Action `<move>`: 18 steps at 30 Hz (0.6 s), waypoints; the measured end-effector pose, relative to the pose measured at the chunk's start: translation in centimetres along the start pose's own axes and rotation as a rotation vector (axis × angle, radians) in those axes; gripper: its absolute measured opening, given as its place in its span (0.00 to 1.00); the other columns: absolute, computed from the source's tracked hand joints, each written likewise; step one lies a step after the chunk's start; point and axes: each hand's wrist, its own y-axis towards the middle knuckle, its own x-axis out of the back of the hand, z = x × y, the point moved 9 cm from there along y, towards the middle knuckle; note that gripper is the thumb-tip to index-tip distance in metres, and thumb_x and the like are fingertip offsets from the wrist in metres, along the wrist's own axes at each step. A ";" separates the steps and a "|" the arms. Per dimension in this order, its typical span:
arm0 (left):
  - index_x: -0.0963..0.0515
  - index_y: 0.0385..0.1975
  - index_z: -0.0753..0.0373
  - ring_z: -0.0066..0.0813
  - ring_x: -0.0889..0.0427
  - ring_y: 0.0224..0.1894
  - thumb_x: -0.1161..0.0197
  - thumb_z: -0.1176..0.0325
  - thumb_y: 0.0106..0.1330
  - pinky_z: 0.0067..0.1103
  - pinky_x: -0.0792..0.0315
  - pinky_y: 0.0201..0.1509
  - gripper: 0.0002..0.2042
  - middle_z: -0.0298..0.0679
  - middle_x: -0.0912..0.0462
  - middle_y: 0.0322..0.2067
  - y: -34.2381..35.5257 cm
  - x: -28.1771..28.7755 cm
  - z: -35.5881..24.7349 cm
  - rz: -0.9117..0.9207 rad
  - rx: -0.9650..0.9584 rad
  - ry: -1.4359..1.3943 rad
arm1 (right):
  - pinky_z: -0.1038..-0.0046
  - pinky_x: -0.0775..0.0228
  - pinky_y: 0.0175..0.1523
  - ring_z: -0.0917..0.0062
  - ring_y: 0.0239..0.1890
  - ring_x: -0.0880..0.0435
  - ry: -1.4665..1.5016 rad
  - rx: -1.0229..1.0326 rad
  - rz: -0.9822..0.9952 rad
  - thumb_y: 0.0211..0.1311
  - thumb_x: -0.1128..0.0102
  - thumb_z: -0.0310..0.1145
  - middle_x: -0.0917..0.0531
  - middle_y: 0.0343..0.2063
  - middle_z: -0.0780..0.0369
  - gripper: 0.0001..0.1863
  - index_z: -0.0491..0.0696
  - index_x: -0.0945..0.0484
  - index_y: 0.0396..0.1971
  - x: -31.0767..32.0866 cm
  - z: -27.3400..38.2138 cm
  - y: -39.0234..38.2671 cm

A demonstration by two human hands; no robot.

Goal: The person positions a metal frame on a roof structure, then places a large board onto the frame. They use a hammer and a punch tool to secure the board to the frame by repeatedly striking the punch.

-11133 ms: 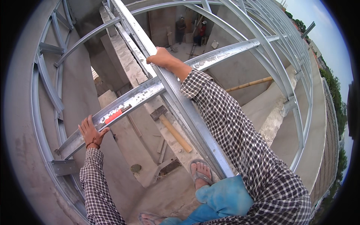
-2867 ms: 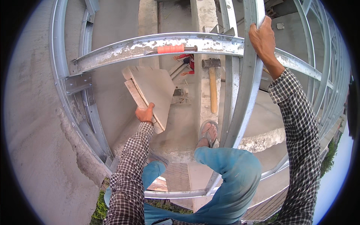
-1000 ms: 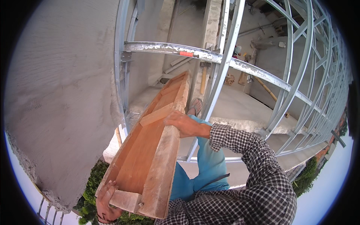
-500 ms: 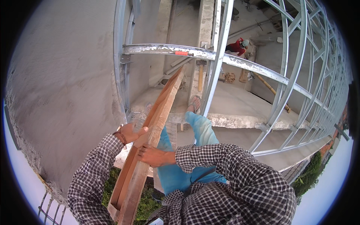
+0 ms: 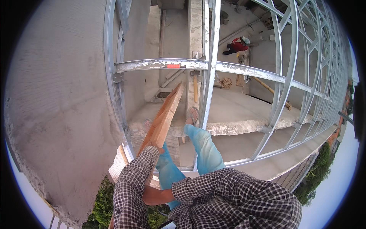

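Observation:
I hold a long wooden board (image 5: 166, 114) edge-on; it slants from my lap up toward the steel crossbar (image 5: 152, 65). My left hand (image 5: 156, 147) grips the board at mid-length, mostly covered by the checked sleeve. My right hand (image 5: 148, 194) reaches across to the board lower down, partly hidden behind the left sleeve. My legs in blue trousers hang between the steel uprights, and a sandalled foot (image 5: 193, 115) rests on the concrete slab edge.
A grey concrete wall (image 5: 57, 99) fills the left. A red-handled tool (image 5: 173, 66) lies on the crossbar, and a hammer (image 5: 195, 86) lies on the slab (image 5: 236, 110). Far below, a person in red (image 5: 236, 45) crouches. Curved steel trusses (image 5: 305, 76) run right, with greenery beneath.
The board has turned edge-on and swung further forward toward the crossbar. My left arm now lies over it and my right hand has dropped lower on it.

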 end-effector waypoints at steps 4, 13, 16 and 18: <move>0.35 0.64 0.71 0.48 0.22 0.61 0.28 0.49 0.53 0.36 0.26 0.65 0.43 0.54 0.26 0.62 -4.7 -0.9 5.4 -0.053 -0.011 -0.128 | 0.56 0.43 0.72 0.63 0.65 0.31 -0.019 0.383 -0.060 0.63 0.39 0.36 0.26 0.58 0.58 0.27 0.49 0.29 0.62 5.8 6.4 -6.0; 0.35 0.56 0.73 0.54 0.17 0.50 0.20 0.53 0.46 0.42 0.21 0.53 0.43 0.60 0.21 0.49 -18.7 -8.7 15.8 -0.311 -0.174 -0.148 | 0.50 0.45 0.74 0.60 0.70 0.36 -0.782 -0.317 -0.231 0.54 0.33 0.26 0.35 0.70 0.59 0.43 0.63 0.39 0.71 20.9 -21.3 -10.4; 0.33 0.53 0.73 0.55 0.17 0.48 0.20 0.54 0.45 0.42 0.21 0.51 0.41 0.60 0.20 0.47 -22.0 -10.0 16.8 -0.255 -0.112 -0.180 | 0.51 0.46 0.73 0.64 0.68 0.32 -0.687 -0.220 -0.027 0.52 0.30 0.32 0.30 0.66 0.63 0.36 0.61 0.31 0.64 19.9 -25.3 -8.1; 0.32 0.52 0.73 0.55 0.17 0.47 0.20 0.56 0.45 0.42 0.20 0.51 0.39 0.60 0.20 0.46 -22.8 -10.7 17.4 -0.210 -0.094 -0.203 | 0.53 0.44 0.72 0.66 0.65 0.29 -0.631 -0.206 0.021 0.51 0.28 0.35 0.23 0.59 0.64 0.29 0.57 0.24 0.56 16.5 -26.5 -6.7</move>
